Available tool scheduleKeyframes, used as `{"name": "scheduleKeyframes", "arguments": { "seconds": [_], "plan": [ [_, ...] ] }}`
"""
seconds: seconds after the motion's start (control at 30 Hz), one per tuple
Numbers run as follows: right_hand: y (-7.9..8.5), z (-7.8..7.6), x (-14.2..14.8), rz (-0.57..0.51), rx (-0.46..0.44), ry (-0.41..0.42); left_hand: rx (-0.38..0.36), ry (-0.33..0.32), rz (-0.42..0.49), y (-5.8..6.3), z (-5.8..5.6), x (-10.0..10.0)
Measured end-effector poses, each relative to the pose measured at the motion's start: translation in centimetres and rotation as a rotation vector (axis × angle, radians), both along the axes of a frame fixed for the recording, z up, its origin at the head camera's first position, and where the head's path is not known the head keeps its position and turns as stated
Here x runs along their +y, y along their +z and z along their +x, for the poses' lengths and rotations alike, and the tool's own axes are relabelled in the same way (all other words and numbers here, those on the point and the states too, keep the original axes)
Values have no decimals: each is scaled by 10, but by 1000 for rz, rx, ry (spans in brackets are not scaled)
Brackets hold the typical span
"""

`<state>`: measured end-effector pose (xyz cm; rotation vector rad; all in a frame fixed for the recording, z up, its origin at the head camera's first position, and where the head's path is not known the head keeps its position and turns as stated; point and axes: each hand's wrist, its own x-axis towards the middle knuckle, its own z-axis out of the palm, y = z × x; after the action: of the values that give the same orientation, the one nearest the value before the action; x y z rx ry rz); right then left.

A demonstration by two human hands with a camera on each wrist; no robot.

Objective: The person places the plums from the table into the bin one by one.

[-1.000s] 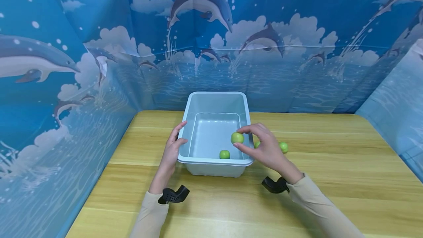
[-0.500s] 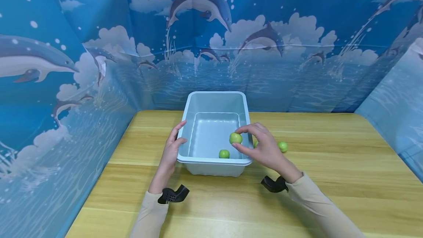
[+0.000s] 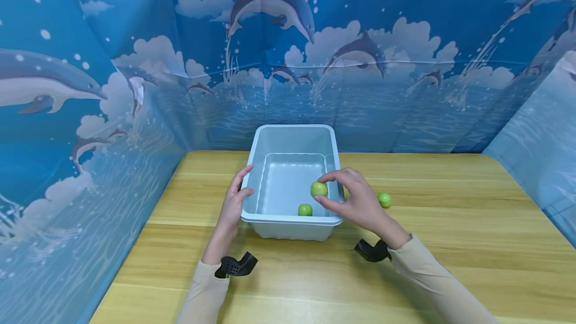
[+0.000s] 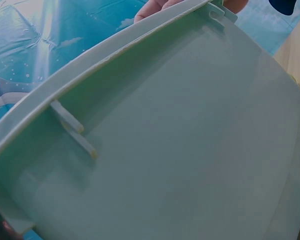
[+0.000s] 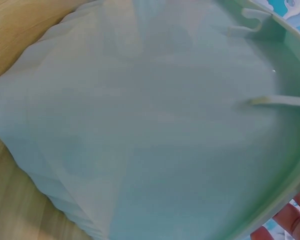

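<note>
My right hand [image 3: 357,201] pinches a small round green fruit [image 3: 319,189] between thumb and fingertips, over the right side of a pale blue-green plastic bin [image 3: 292,220]. In the bin, near its front wall, lies another green fruit [image 3: 305,209]. My left hand [image 3: 234,201] holds the bin's left rim, thumb and a finger reaching over it. In the left wrist view the bin's outer wall [image 4: 190,120] fills most of the picture, with fingers [image 4: 160,7] past the rim. The right wrist view shows mainly the bin's outside [image 5: 140,110]; the held fruit is hidden there.
On the wooden table [image 3: 450,224], right of the bin, sits a green fruit [image 3: 384,200]. A sliver of another green fruit [image 3: 347,197] shows between the bin and my right hand. A blue dolphin-print curtain [image 3: 351,104] hangs behind and at the sides.
My right hand has shifted slightly left with the green fruit, farther over the bin. The left hand stays at the rim, and the fruit inside the bin lies where it was.
</note>
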<state>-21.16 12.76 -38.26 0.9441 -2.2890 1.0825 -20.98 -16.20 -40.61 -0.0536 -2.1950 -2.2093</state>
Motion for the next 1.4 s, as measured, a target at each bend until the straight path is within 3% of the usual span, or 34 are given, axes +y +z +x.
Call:
{"name": "scheduleKeyframes", "arguments": {
  "seconds": [0.6, 1.4],
  "plan": [
    [-6, -3, 2, -39, 31, 32, 16, -7, -6, -1, 0, 0],
    [-17, 1, 31, -183, 9, -56, -10, 1, -12, 0, 0, 0]
  ]
}}
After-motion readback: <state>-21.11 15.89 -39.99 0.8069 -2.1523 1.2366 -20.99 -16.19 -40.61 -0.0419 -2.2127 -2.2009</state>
